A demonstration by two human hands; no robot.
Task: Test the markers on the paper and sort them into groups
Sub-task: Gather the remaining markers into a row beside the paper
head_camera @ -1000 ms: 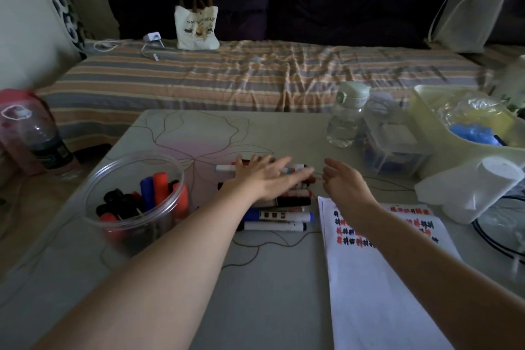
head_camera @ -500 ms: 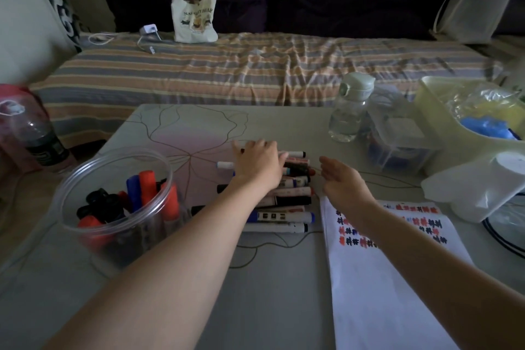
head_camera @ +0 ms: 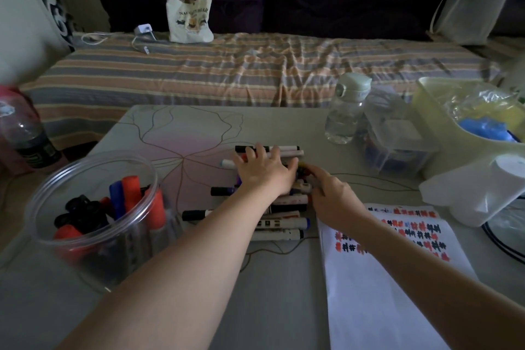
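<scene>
Grey table (head_camera: 278,301): pale top with thin brown line drawings, carrying everything below; a striped bed cover lies beyond its far edge.
Paper (head_camera: 377,293): white sheet along the near right edge, its far end covered with rows of red and black test marks, just right of the marker row.
Clear tub (head_camera: 93,221): round plastic, near the left edge, with red, blue and black markers standing in it, well apart from both hands.
Yellow bin (head_camera: 437,99): at the far right corner, with crumpled plastic and something blue inside.
Paper roll (head_camera: 483,190): white, at the right edge, just nearer than the bin.
Lidded box (head_camera: 397,148): clear, between the water bottle and the bin.
Water bottle (head_camera: 346,111): clear with a pale cap, toward the far edge, right of centre.
Markers (head_camera: 281,226): a row laid side by side at the table's middle, white barrels with dark, blue and red caps; its far half lies under the hands.
Left hand (head_camera: 264,172): palm down, fingers spread and fairly straight, pressing flat on the far markers of the row.
Right hand (head_camera: 331,197): at the row's right end, just beside the left hand, fingers curled down onto the cap ends; whether they pinch one marker, I cannot tell.
</scene>
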